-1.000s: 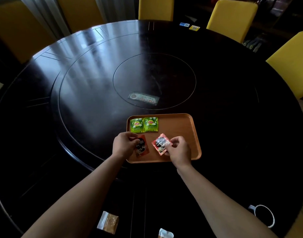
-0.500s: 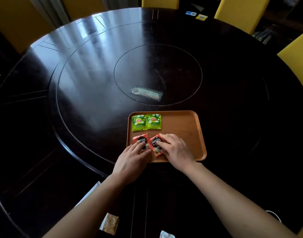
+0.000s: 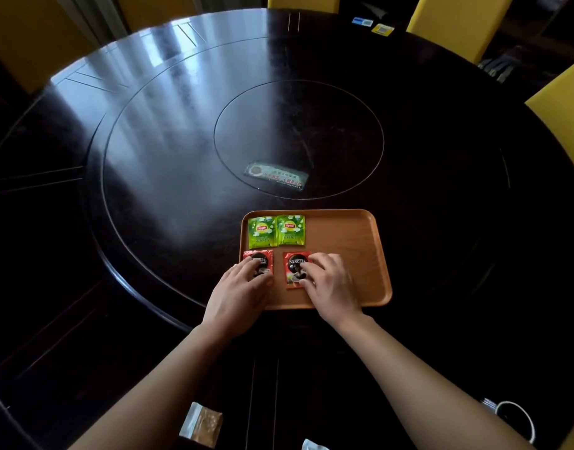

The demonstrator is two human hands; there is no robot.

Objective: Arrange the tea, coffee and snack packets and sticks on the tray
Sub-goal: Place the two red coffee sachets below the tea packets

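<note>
Now the two red coffee packets [image 3: 297, 269], touching half a second ago, lie apart on the tray [image 3: 344, 235] beneath the green tea packets [image 3: 276, 230], left hand [image 3: 238, 289] and right hand [image 3: 331, 284] pressing flat fingertips on each, row nearly squared.

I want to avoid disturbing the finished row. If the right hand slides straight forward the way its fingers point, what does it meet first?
Probably the right green tea packet. The right hand rests on the right coffee packet, fingers pointing up-left toward it; depth is uncertain.
</note>
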